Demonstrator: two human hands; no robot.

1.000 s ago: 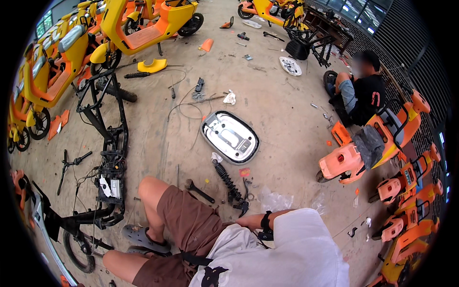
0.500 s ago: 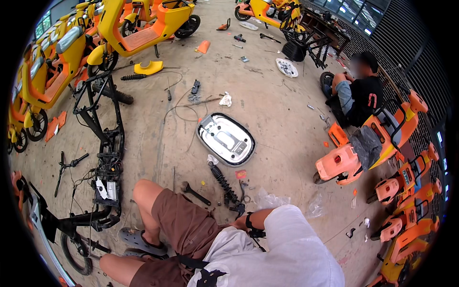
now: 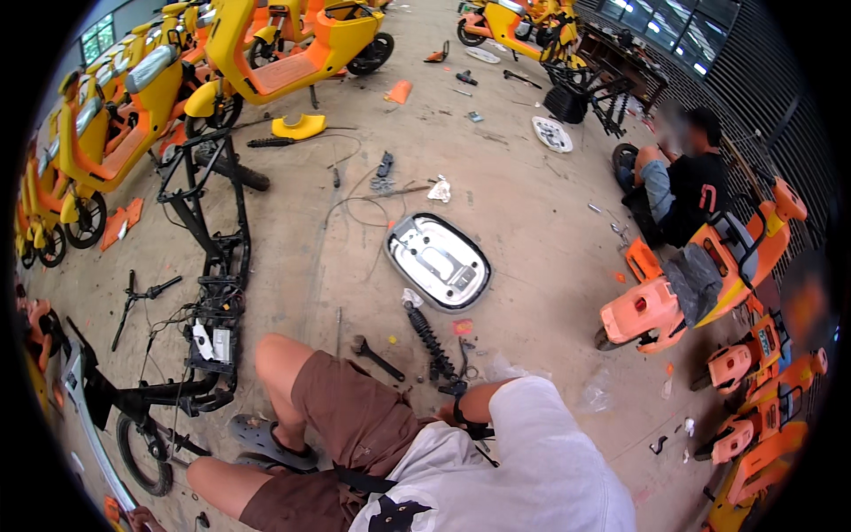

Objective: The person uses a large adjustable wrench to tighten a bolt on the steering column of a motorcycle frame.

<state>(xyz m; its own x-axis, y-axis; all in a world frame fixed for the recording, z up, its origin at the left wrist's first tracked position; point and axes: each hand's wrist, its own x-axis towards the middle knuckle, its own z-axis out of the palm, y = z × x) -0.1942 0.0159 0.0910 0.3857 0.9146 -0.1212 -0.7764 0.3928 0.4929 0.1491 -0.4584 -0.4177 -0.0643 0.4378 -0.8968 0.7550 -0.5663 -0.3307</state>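
My right hand is low at the middle, beside my brown shorts, just below the lower end of a black coil-spring shock absorber. A dark band circles the wrist. The fingers are mostly hidden, so I cannot tell whether they grip anything. At the lower left rim, part of what looks like my left hand shows by a silvery curved bar; its fingers are too cut off to read. An open-end wrench lies on the floor past my knee. Beyond it rests an oval, black-rimmed white tray-like part.
A bare black scooter frame stands to my left, near loose handlebars. Yellow and orange scooters line the back left; more, including an orange one, stand right. A person sits far right. Cables and clear plastic litter the floor.
The whole scene has shifted slightly rightward in view. A bit of a hand now appears at the lower left rim. My right hand stays close to the shock absorber's lower end.
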